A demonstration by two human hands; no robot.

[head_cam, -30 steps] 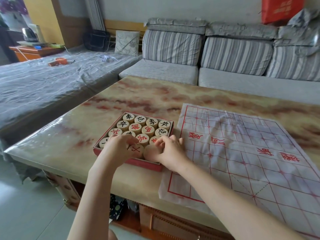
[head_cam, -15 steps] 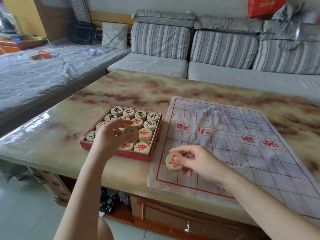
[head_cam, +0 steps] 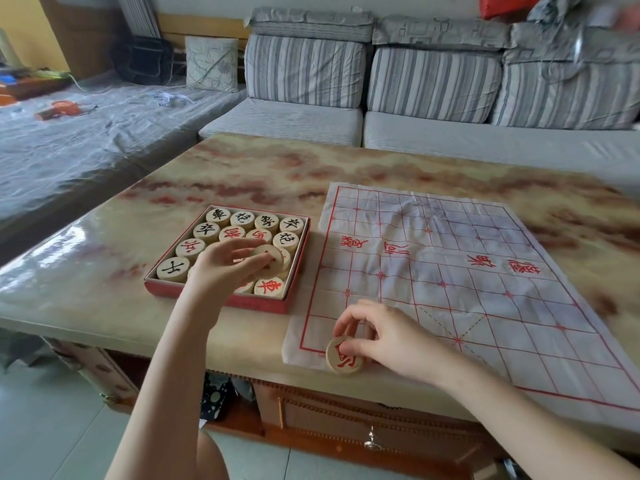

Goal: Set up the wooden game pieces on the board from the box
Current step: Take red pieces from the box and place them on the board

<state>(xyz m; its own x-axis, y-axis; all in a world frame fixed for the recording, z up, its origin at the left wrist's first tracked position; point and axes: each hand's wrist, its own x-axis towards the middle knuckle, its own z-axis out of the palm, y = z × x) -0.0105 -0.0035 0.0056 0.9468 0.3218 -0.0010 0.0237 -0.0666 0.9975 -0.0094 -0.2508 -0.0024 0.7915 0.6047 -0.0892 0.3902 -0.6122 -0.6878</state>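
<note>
A red box point(head_cam: 214, 299) on the marble-patterned table holds several round wooden pieces with black or red characters. My left hand point(head_cam: 225, 268) hovers over the box with its fingers around one wooden piece point(head_cam: 268, 259), lifted just above the others. To the right lies a white paper board point(head_cam: 450, 271) with a red grid and red characters. My right hand point(head_cam: 381, 337) pinches a red-marked wooden piece point(head_cam: 343, 355), tilted, at the board's near left corner, right at the paper's edge.
The table point(head_cam: 86, 271) has its front edge close to me, with a drawer point(head_cam: 370, 441) below. A striped grey sofa point(head_cam: 415, 109) runs behind the table, and a covered grey surface point(head_cam: 69, 143) lies to the left. The board carries no pieces apart from the held one.
Both hands lifted a piece out of the box. My right hand carried its piece right and toward me to the board's near left corner; my left hand stays over the box with its piece.
</note>
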